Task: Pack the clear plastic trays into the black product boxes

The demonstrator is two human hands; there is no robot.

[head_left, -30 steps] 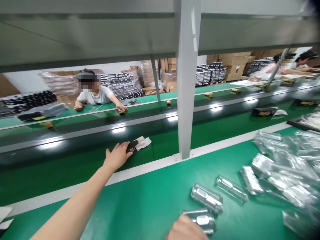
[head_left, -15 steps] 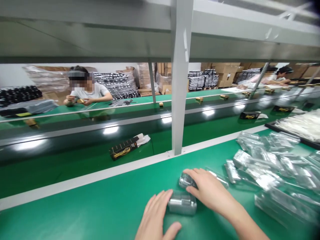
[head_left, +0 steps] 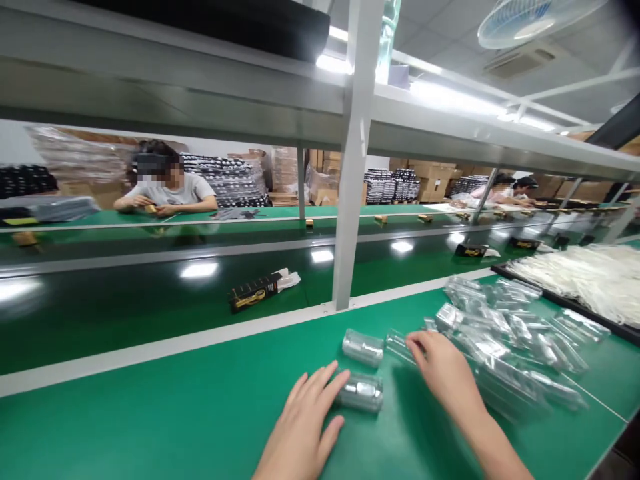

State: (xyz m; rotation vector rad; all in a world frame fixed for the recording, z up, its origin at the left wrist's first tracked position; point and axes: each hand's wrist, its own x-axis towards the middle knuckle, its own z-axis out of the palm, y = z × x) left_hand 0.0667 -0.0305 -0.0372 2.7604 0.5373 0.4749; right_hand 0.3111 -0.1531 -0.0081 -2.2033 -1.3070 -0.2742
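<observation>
My left hand (head_left: 302, 427) lies on the green work table, its fingertips against a clear plastic blister tray (head_left: 361, 393) with a silvery look. Just above that tray stands a second clear blister (head_left: 363, 348), touched by neither hand. My right hand (head_left: 443, 369) has its fingertips at the end of a third clear blister (head_left: 400, 347), and the thumb is hidden. To the right, a heap of similar blisters (head_left: 500, 340) covers the green table top (head_left: 150, 393).
Beyond the table's white edge runs a dark green conveyor belt (head_left: 150, 280) carrying a black and gold box (head_left: 255, 291). A grey steel post (head_left: 347, 200) stands at the edge. A black tray of white items (head_left: 585, 280) sits right. Co-workers (head_left: 165, 187) sit across the belt.
The view has tilted upward. My left hand has come back from the belt to the blisters, leaving the box there. My right hand has moved right, off one blister to another.
</observation>
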